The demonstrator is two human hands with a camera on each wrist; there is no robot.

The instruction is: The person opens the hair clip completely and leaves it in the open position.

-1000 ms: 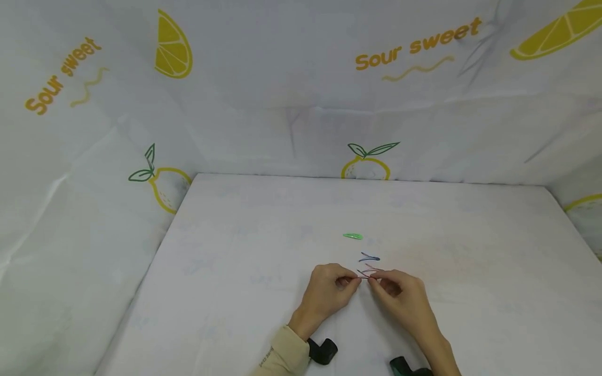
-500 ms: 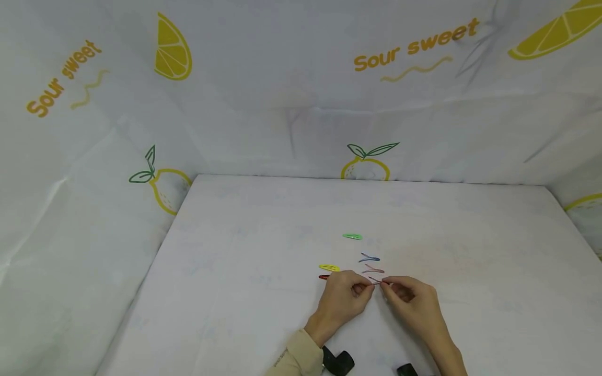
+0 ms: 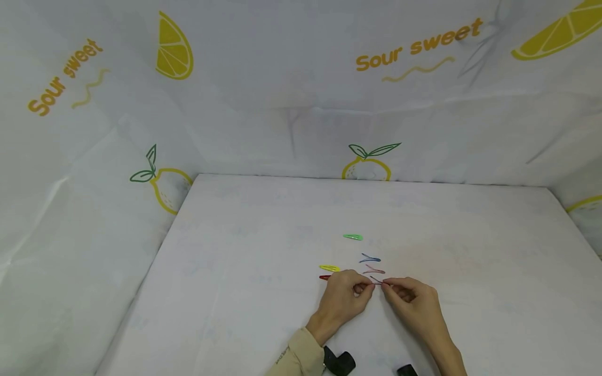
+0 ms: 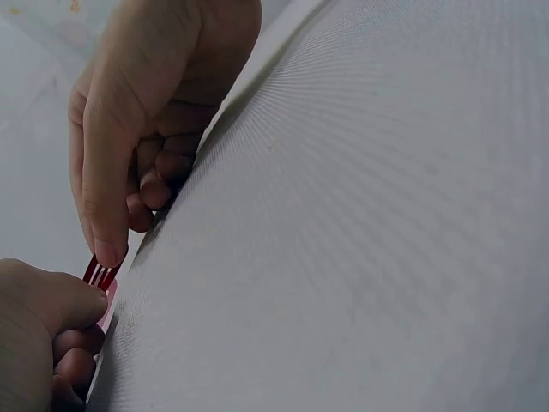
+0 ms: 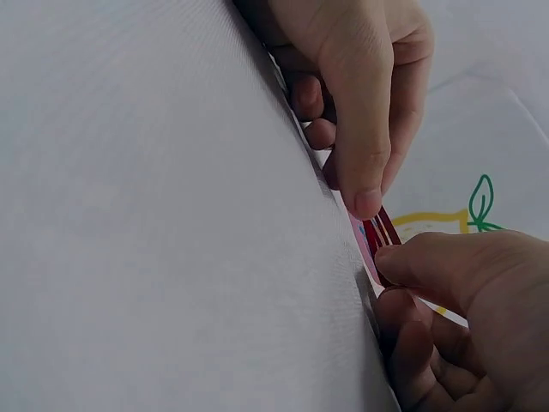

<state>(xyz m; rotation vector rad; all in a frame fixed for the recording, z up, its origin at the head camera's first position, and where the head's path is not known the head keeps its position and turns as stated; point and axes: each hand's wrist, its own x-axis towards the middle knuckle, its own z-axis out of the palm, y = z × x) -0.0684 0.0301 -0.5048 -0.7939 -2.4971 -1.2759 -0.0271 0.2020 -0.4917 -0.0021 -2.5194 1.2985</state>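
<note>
Between the fingertips of both hands is a dark red snap hair clip [image 3: 377, 283], low over the white table. My left hand [image 3: 345, 300] pinches one end and my right hand [image 3: 416, 310] the other. Up close in the left wrist view, the red clip [image 4: 100, 275] shows slots along its middle; the thumbs and fingers hide both its ends. Just beyond the fingertips lie a pink hair clip [image 3: 374, 270] and a blue hair clip [image 3: 371, 259], both with their prongs spread apart. Another red hair clip [image 3: 324, 277] lies partly hidden behind the left hand.
A yellow hair clip [image 3: 330, 268] rests left of the pink one, and a green hair clip [image 3: 354, 237] lies farther back. The white table [image 3: 235, 313] meets a lemon-printed cloth [image 3: 263, 94] behind. Black wrist devices [image 3: 340, 363] sit by the forearms.
Both hands have shifted right and slightly nearer the body with the pinched clip, uncovering the yellow clip and part of the other red one. Over the last half second they have barely moved.
</note>
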